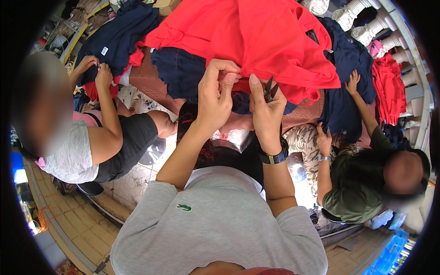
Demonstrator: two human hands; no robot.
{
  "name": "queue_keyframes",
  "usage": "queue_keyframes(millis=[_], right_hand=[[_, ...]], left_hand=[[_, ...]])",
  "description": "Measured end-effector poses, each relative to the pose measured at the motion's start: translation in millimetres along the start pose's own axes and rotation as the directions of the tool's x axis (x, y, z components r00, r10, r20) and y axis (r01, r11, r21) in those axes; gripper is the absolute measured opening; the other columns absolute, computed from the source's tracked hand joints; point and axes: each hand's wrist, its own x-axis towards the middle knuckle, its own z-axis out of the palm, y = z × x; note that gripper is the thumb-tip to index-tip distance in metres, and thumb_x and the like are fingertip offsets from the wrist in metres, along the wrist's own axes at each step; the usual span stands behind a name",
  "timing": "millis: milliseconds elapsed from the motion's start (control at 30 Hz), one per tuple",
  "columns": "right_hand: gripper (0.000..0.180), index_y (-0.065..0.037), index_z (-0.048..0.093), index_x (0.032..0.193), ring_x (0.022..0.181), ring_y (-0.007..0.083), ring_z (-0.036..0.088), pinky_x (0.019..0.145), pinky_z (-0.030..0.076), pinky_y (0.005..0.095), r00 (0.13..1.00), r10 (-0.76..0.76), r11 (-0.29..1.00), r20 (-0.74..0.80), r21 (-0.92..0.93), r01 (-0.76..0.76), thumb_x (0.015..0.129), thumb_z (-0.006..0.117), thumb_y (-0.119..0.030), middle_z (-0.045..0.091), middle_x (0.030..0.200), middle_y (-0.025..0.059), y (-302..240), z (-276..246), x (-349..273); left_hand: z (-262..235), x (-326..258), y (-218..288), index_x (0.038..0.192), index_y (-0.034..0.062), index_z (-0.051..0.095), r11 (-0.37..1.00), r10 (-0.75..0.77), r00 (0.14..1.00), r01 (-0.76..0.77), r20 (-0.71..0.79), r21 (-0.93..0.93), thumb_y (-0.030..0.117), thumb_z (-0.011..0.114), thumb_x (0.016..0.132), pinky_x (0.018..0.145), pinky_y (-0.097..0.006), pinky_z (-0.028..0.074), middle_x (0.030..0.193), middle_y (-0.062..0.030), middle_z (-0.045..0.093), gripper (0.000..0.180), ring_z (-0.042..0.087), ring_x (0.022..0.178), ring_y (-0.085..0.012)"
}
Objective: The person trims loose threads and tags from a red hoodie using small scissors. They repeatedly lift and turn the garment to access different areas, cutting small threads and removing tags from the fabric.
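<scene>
My left hand [219, 94] pinches the lower hem of a red garment [256, 41] that lies spread over a pile of clothes. Right beside it, my right hand [265, 110] grips small black thread snips [270, 90], blades pointing up at the same hem, thumb raised against the cloth. A dark wristwatch [275, 158] sits on my right wrist. Under the red garment lie navy garments [181, 68].
A person in a grey top [73, 156] sits at my left, both hands on a navy garment [117, 36]. Another person in an olive top [353, 192] sits at my right, one hand on dark navy cloth [346, 68]. More red garments [389, 87] lie far right, near white balusters [366, 32].
</scene>
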Motion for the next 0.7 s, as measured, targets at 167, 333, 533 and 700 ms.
queue_keyframes(millis=[167,333,533,700], right_hand=[[0.027,-0.004,0.062,0.085,0.058,0.0001,0.037,0.049,0.028,0.0213,1.000,-0.030,0.999,-0.005,-0.013,0.030,0.099,0.070,-0.026,0.049,0.066,-0.0080,7,-3,0],[0.026,-0.003,0.061,0.086,0.060,0.0008,0.037,0.049,0.028,0.0226,1.000,-0.027,0.999,0.007,-0.024,0.027,0.100,0.069,-0.024,0.049,0.067,-0.0077,12,-7,1],[0.022,-0.001,0.061,0.089,0.064,0.0020,0.039,0.052,0.030,0.0227,0.995,-0.095,0.991,-0.012,-0.091,0.094,0.100,0.068,-0.019,0.052,0.071,-0.0058,10,-2,0],[0.018,0.002,0.063,0.096,0.068,0.0027,0.042,0.056,0.034,0.0224,0.993,-0.119,0.986,-0.011,-0.122,0.116,0.100,0.067,-0.016,0.055,0.075,-0.0039,7,-4,-1]], left_hand=[[0,0,-1,0.105,0.0017,0.058,0.988,-0.123,0.990,0.116,0.063,0.105,0.005,0.057,0.103,0.088,-0.026,0.050,0.104,-0.0068,0.062,0.004,0.061,0.093,-0.0116],[5,0,-7,0.104,0.0001,0.060,0.954,-0.196,0.979,0.179,-0.049,-0.242,0.006,0.063,0.101,0.081,-0.025,0.051,0.097,-0.0054,0.064,0.007,0.062,0.087,-0.0098],[4,8,4,0.095,0.0017,0.061,0.965,-0.126,0.992,0.118,0.016,0.233,0.008,0.064,0.099,0.075,-0.028,0.052,0.096,-0.0059,0.065,0.008,0.061,0.086,-0.0116],[1,14,14,0.092,-0.0004,0.061,0.753,0.380,0.916,-0.387,0.128,0.532,-0.002,0.068,0.089,0.072,-0.033,0.051,0.092,-0.0083,0.067,0.008,0.061,0.081,-0.0225]])
